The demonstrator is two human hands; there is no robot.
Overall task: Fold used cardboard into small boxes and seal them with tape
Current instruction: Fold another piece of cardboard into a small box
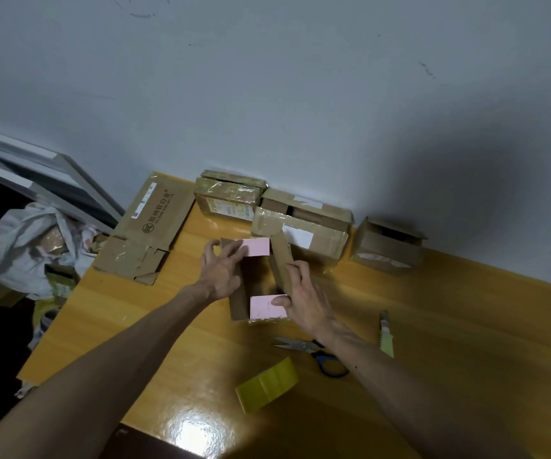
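— How is the box (257, 276) laid?

— It is set upright on the table (449, 326) with its mouth turned upward. Its long axis is run from the near edge toward the wall (300, 94), skewed a little. It is placed about mid-table, just in front of a row of taped boxes (234, 197).

— What is it made of?

— The walls are formed of plain brown cardboard, matt and creased. A far flap (257, 247) and a near flap (264, 309) are faced in pale pink. A long brown flap (282, 260) is stood up along the right side. A narrow rectangular trough is formed.

— And the hands?

— The far left corner is gripped by the left hand (221, 271), whose fingers (234, 250) are spread and curled over the far flap and the left wall. The near flap is pinched by the right hand (305, 304), with the thumb laid on its pink face and the other fingers bent against the long brown flap. The box is thus held between both hands.

— What else is seen?

— A glossy yellow tape (267, 385) is laid near the front edge. Scissors (317, 357) and a pale green knife (386, 332) are laid to the right.
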